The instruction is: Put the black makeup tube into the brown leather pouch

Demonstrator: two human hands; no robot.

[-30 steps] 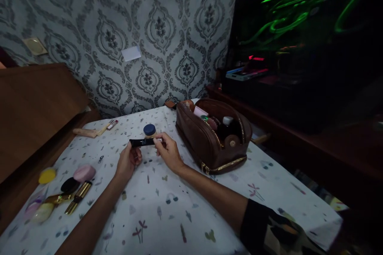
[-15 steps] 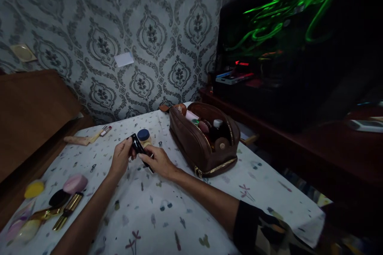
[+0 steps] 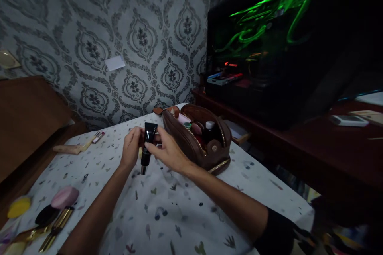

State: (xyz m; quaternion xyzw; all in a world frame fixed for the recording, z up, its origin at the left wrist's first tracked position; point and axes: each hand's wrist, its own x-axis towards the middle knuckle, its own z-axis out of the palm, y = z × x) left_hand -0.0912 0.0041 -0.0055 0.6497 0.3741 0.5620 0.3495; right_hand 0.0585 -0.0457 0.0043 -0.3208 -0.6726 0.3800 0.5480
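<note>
Closest in, on the left of the white cloth-covered surface [image 3: 167, 215] printed with small plants: two gold metal lipstick cases [image 3: 55, 229], a black round puff [image 3: 44, 215], a pink round sponge [image 3: 64, 197] and a yellow sponge [image 3: 18, 206], all well apart from both hands.

Farther in, above the middle of the surface: a slim black plastic tube [image 3: 146, 147], lifted off the cloth and pinched from both sides. Long axis nearly upright, leaning a little, flat crimped end up, narrow cap end down towards the cloth. Closed on its left side, at the upper half: the left hand [image 3: 131, 151], thumb and fingers curled round it. Closed on its right side at about the same height: the right hand [image 3: 169, 152], fingertips [image 3: 149, 145] across the front. Neither nearer than the other, both in contact, tube between them, cap end free below both grips.

Just right of the right hand, touching it or only beside it, cannot tell which: an open brown leather pouch [image 3: 194, 145] with a gold zip, mouth upward, holding a dark bottle with a white cap [image 3: 209, 127] and other small items too dim to name.

Beyond the left hand, near the far left edge: a beige flat stick [image 3: 68, 149] and a small pink-and-white stick [image 3: 97, 137].

Farthest: grey damask wallpaper [image 3: 134, 36] with a white card [image 3: 115, 63] on it, and, to the right, a dark wooden shelf [image 3: 299, 139] bearing a black screen [image 3: 269, 48] lit green.
</note>
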